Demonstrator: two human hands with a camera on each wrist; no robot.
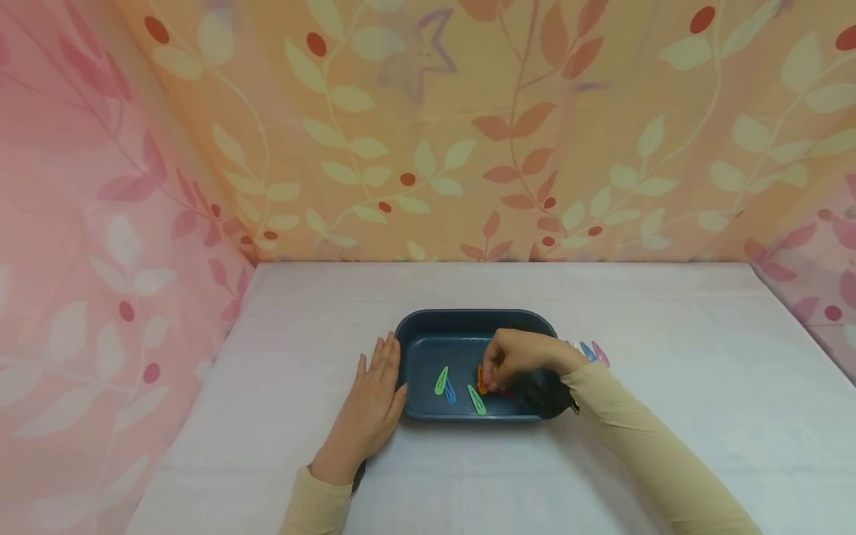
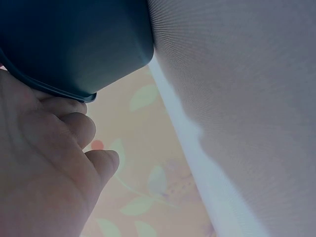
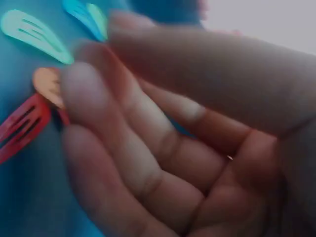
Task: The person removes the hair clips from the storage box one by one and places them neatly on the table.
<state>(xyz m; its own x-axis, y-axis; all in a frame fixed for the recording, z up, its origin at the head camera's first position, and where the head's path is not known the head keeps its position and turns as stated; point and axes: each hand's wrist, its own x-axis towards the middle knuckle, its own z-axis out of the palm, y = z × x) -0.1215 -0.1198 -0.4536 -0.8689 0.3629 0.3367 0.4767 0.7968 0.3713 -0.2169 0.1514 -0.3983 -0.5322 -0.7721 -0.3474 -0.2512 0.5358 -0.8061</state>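
A dark blue tray [image 1: 417,357] holds several snap hair clips. My left hand [image 1: 371,397] rests with straight fingers against its left wall; the left wrist view shows those fingers [image 2: 74,126] at the rim. Inside the tray, my right hand [image 1: 518,357] is bent down over an orange hair clip [image 1: 481,379], its fingers loosely curled. In the right wrist view the orange clip [image 3: 48,86] is partly covered by fingertips, while the thumb is apart from it. A red hair clip [image 3: 24,126] overlaps it. Green clips [image 1: 476,400] and a blue clip [image 1: 450,391] lie nearby.
Just right of the tray, partly behind the right wrist, lie more hair clips, among them a pink one [image 1: 600,354] and a blue one [image 1: 588,351]. A white cloth [image 1: 321,312] covers the table. Leaf-patterned curtains [image 1: 428,134] stand behind and at the sides.
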